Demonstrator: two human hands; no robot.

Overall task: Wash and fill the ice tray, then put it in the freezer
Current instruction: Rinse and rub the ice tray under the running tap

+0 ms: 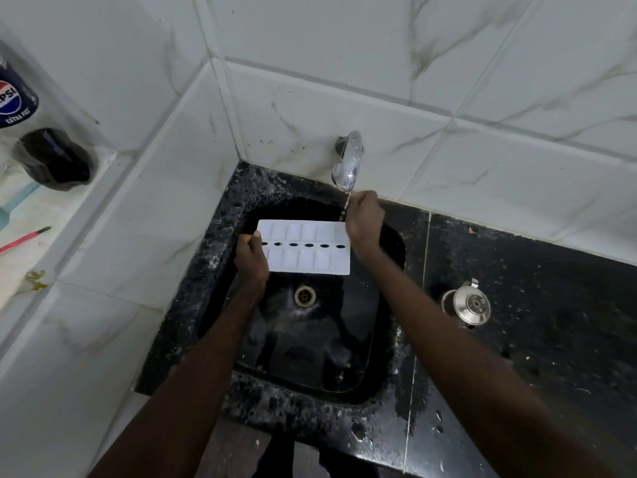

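Note:
A white plastic ice tray point(305, 248) with two rows of compartments and a line of dark oval holes hangs level over the black sink point(220, 236). My left hand point(251, 258) grips its left short edge. My right hand point(363, 217) rests at its far right corner, directly under the chrome tap point(349, 160), fingers curled; its grip on the tray is hidden. A thin stream of water falls from the tap onto that corner beside my right hand.
The sink drain point(305, 295) lies below the tray. A round steel lid point(469, 305) sits on the wet black counter to the right. On the left tiled ledge stand a Pepsi bottle point(17, 101) and a pink-handled tool point(24, 239).

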